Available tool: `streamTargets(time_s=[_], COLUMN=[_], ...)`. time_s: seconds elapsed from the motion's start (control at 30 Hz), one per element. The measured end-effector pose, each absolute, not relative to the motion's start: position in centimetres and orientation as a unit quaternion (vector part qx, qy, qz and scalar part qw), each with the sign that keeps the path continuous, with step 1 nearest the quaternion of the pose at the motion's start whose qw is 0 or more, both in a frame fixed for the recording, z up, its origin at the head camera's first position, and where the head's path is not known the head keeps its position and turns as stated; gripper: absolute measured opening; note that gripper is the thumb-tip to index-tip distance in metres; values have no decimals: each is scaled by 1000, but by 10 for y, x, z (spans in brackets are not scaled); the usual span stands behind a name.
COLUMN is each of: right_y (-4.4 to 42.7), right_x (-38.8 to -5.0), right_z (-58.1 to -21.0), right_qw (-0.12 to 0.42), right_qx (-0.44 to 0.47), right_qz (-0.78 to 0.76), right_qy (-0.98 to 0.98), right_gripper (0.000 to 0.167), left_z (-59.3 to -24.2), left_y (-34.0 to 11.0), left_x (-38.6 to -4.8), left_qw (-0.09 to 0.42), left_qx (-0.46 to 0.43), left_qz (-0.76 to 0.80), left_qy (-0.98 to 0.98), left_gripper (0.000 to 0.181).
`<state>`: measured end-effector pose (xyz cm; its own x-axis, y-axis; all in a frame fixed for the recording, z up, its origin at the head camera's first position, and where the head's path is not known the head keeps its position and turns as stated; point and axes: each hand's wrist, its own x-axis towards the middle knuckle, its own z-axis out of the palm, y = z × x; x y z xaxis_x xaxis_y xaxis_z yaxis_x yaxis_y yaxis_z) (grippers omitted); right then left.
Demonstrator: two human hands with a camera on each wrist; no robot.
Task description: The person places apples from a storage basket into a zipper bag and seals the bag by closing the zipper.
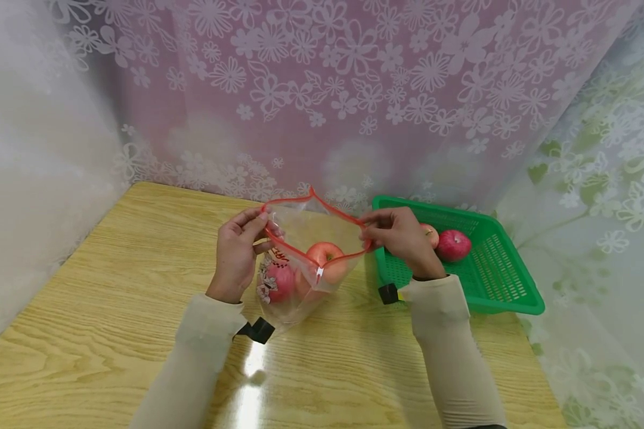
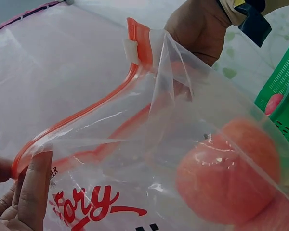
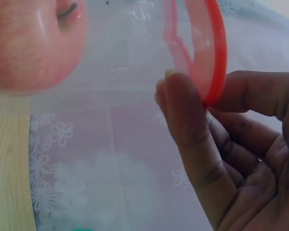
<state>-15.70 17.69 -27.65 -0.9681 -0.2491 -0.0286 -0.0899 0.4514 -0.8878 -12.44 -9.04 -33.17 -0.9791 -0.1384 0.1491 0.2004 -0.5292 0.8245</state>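
A clear zip bag (image 1: pixel 292 313) with a red zip edge stands mouth-up on the table, its opening spread wide. My left hand (image 1: pixel 235 253) pinches the left side of its rim, and my right hand (image 1: pixel 405 238) pinches the right side. Inside the bag lie apples, a light red apple (image 1: pixel 324 253) near the top and a pinker apple (image 1: pixel 281 281) behind the printed side. A white slider (image 2: pixel 131 51) sits at one end of the zip in the left wrist view. In the right wrist view, thumb and finger grip the red rim (image 3: pixel 220 53).
A green plastic basket (image 1: pixel 507 280) stands at the right of the wooden table (image 1: pixel 112 280). In it are a dark red apple (image 1: pixel 454 245) and a paler apple (image 1: pixel 432 235), partly hidden by my right hand. A flowered curtain (image 1: pixel 327 119) hangs behind the table.
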Motion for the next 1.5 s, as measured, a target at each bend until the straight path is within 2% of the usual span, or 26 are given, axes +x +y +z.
streamTargets(time_s=[0.37, 1.2, 1.5], right_y=[184, 195, 198], right_x=[-161, -162, -163], right_z=[-290, -297, -299], right_qw=[91, 98, 97], right_qx=[-83, -95, -107], right_qz=[-508, -505, -506], right_qy=[852, 852, 850], right_gripper=[26, 27, 33], left_z=[-333, -334, -334], left_y=[-85, -81, -81], left_x=[-126, -126, -126], left_qw=[74, 70, 73], left_qx=[-37, -24, -21], left_qz=[-865, -861, -867], left_qy=[-494, -503, -492], left_gripper=[16, 19, 18])
